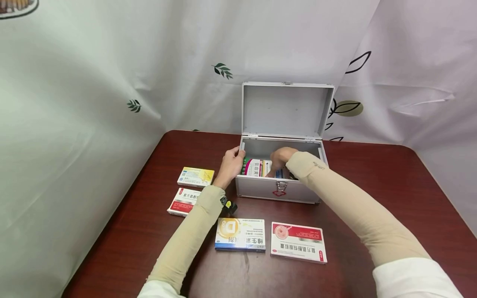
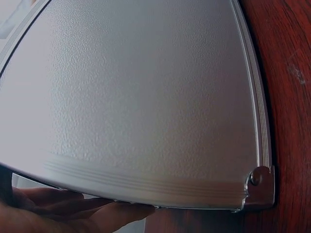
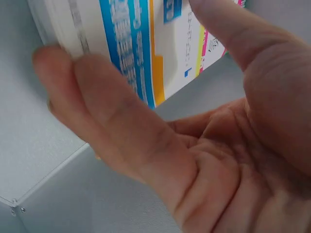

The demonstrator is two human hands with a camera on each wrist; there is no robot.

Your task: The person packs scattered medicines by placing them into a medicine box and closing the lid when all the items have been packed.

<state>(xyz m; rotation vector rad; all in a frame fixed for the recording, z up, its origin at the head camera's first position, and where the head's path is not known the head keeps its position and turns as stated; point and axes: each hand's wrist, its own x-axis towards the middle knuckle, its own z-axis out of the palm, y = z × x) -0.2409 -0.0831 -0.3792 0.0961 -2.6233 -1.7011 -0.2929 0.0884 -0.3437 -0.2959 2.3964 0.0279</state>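
Carton (image 3: 132,46): white, blue bands, orange stripe; tilted in right wrist view, located inside the open silver case (image 1: 257,187), beside other upright packs (image 1: 255,167). Right hand (image 1: 280,159) reaches down into case; thumb and fingers pinch carton from opposing sides. Left hand (image 1: 230,165) holds left rim, fingers close together. Four boxes (image 1: 240,234) lie flat on red-brown table (image 1: 365,190); pale leaf-print curtain (image 1: 179,45) behind.
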